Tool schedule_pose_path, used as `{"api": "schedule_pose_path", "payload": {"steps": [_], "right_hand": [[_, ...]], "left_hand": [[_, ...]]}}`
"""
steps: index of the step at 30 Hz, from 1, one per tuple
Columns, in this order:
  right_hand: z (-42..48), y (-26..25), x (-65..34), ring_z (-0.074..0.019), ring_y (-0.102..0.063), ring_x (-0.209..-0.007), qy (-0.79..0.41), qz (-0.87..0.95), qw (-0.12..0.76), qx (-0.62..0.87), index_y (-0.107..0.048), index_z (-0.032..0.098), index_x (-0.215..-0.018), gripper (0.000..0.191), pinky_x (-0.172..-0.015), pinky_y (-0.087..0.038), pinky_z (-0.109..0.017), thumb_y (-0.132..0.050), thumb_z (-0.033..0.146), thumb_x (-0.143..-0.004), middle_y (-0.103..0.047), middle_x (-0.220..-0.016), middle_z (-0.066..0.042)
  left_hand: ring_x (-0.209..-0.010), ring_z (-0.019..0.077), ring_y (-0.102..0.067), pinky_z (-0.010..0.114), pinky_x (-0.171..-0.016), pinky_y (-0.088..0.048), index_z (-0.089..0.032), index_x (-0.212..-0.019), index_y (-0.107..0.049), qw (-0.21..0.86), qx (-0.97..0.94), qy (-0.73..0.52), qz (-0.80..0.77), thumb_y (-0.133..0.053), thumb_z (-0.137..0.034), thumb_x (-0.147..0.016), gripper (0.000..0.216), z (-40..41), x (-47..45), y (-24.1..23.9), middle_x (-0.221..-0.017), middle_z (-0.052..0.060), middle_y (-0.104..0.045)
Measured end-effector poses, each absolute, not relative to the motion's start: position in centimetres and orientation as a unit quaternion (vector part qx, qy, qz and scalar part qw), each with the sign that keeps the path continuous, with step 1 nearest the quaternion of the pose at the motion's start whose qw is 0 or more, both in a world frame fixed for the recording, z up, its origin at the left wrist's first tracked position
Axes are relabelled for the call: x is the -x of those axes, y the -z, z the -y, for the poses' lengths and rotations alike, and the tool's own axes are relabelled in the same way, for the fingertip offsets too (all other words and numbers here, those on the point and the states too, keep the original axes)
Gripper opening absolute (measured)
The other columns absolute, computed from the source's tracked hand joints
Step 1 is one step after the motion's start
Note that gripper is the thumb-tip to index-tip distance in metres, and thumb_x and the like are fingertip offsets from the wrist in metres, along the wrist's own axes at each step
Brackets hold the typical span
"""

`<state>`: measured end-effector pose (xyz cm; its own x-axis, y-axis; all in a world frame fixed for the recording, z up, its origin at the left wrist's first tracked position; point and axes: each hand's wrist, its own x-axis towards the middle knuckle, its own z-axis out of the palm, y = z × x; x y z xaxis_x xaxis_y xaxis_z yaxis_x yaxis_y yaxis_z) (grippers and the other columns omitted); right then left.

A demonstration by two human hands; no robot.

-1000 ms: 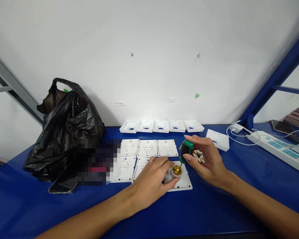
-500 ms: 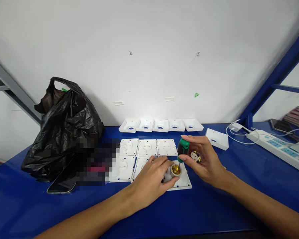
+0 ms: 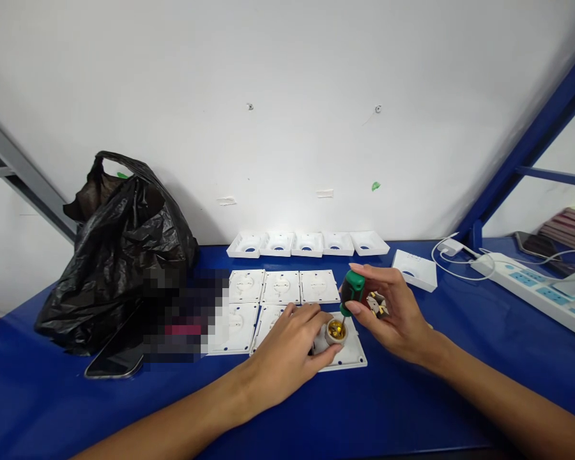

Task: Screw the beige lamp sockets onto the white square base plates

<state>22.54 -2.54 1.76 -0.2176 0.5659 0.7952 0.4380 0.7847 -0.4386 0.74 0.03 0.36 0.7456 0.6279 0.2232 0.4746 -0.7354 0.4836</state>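
Observation:
My left hand is closed round a small white lamp socket with brass parts inside, holding it on a white square plate. My right hand grips a stubby screwdriver with a green and black handle; its tip points down into the socket. A small white and brass part is also tucked in my right palm. Several more white plates lie flat just behind my hands on the blue table.
A row of white square covers lines the wall, with one more to the right. A black plastic bag and a phone lie at the left. A power strip with cables sits at the right.
Hardly anything has moved. My right hand with the screwdriver has shifted slightly left and down over the socket. My left hand stays on the socket.

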Motion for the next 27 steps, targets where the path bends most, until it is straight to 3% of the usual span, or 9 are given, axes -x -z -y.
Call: {"api": "schedule_pose_path", "payload": {"steps": [11,27], "right_hand": [[2.53,-1.90,-22.49,-0.0144,-0.063,-0.067,-0.070,0.784,0.534,0.309,-0.044,0.036,-0.156,0.063,-0.057,-0.055,-0.028,-0.066,0.017,-0.101,-0.061,-0.087,0.003],[2.49,-1.49,-22.47,-0.0157,-0.065,-0.069,-0.044,0.776,0.540,0.322,-0.046,0.035,-0.154,0.059,-0.064,-0.057,-0.032,-0.065,0.019,-0.101,-0.064,-0.088,0.003]], "left_hand": [[-0.100,0.0256,-0.068,0.048,-0.106,-0.044,-0.020,-0.120,-0.068,0.207,-0.911,-0.184,-0.307,-0.076,-0.027,-0.099,0.023,0.02,-0.75,-0.39,-0.110,0.004,-0.070],[-0.109,0.0276,-0.068,0.049,-0.107,-0.045,-0.021,-0.119,-0.067,0.212,-0.909,-0.191,-0.303,-0.077,-0.026,-0.098,0.024,0.00,-0.75,-0.06,-0.116,0.005,-0.072]]}}
